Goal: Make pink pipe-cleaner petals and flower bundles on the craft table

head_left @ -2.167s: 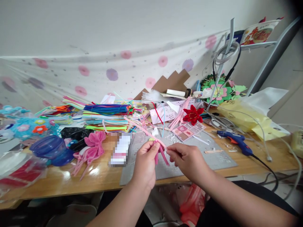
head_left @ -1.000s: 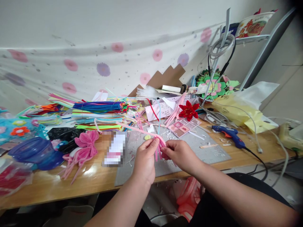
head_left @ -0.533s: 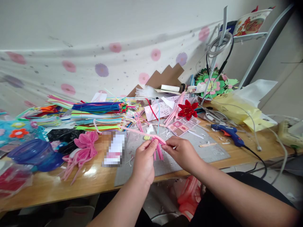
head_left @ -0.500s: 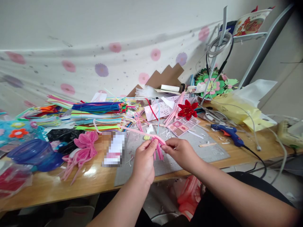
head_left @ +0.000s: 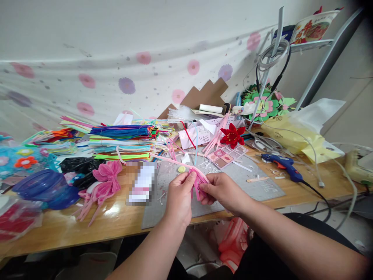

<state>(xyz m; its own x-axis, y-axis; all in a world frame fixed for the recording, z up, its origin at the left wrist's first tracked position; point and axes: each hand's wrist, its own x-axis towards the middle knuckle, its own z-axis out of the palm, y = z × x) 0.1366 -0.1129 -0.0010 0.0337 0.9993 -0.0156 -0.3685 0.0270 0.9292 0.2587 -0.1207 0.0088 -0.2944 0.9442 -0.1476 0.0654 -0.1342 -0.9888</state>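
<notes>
Over the near part of a grey cutting mat (head_left: 163, 212), my left hand (head_left: 180, 194) pinches pink pipe cleaners (head_left: 196, 177) between thumb and fingers. My right hand (head_left: 219, 190) is closed on the same bunch from the other side, its fingers curled around the lower strands. One long pale pink stem reaches from the bunch to the upper left, toward the stacked pipe cleaners. The ends between my palms are partly hidden. A finished-looking pink pipe-cleaner flower (head_left: 106, 179) lies on the table to the left.
Stacks of coloured pipe cleaners (head_left: 121, 142) lie at the back left. A red flower (head_left: 232, 135) and a makeup palette (head_left: 225, 156) sit behind my hands. On the right are scissors (head_left: 264, 144), a blue glue gun (head_left: 284, 165) with its cable, and a yellow bag (head_left: 294, 132).
My right hand has shifted down along the pink bunch, its fingers now wrapped around the lower strands. My left hand keeps its pinch. The view has moved slightly.
</notes>
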